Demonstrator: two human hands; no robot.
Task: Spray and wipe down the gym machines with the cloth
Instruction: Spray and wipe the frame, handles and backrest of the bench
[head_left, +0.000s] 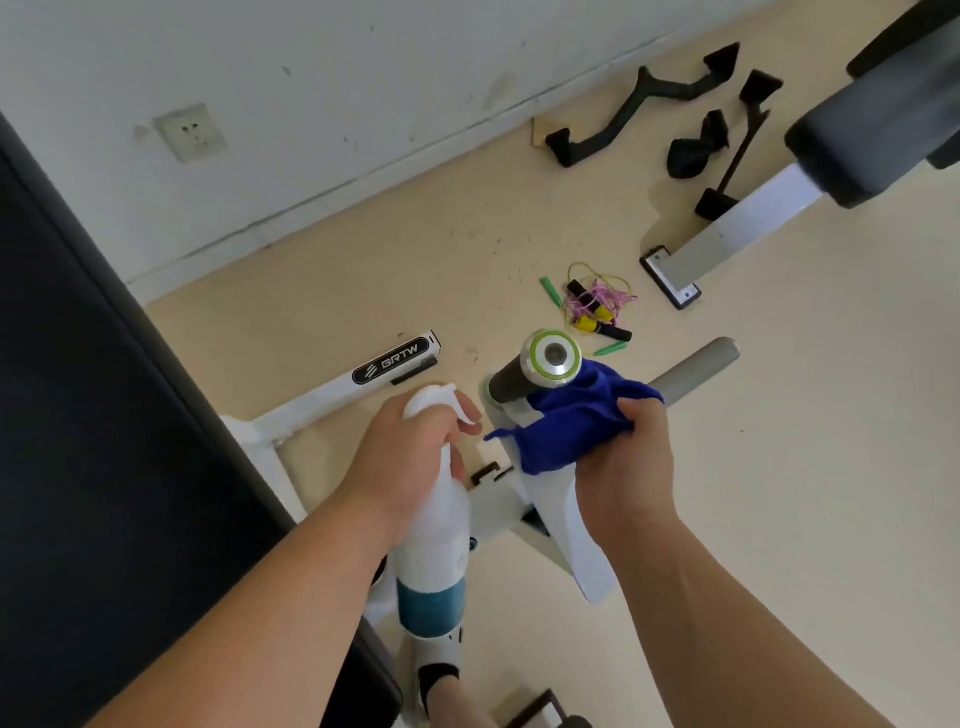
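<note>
My left hand grips the neck of a white spray bottle with blue liquid in its lower part; the nozzle points right toward the machine. My right hand holds a bunched blue cloth against the white frame of a gym machine, just below a black roller with a silver and green end cap. A grey bar sticks out to the right behind the cloth.
A black padded bench fills the left side. A white base leg marked BRTW lies on the beige floor. Jump ropes, black cable handles and another padded machine sit beyond.
</note>
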